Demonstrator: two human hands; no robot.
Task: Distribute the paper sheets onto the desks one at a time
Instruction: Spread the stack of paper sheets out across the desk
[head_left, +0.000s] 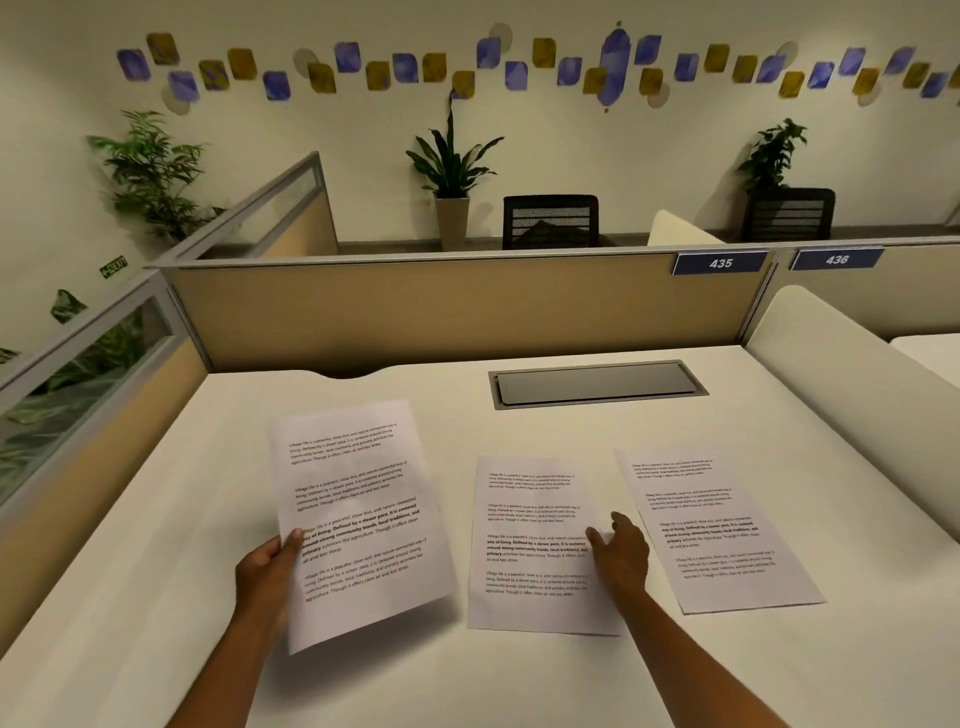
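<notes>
While the left hand (270, 566) pinched a limp stack (358, 519) by its edge above the desk (156, 597), the right hand (621, 553) lay spread, fingers flat on a sheet (530, 545); thin, light, slippery.

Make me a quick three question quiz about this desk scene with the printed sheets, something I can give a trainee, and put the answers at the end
1. How many printed sheets can be seen in all, counting any that are held?
2. True or false: the left hand holds the left sheet by its left edge.
3. Which sheet does the right hand rest on: A, the middle sheet; B, the right sheet; C, neither?

Key
1. Three: one in the left hand, two lying flat on the desk.
2. True; the thumb lies over the printed side at that edge.
3. A; the fingertips press near its right edge, and the right sheet lies untouched beside it.
</notes>
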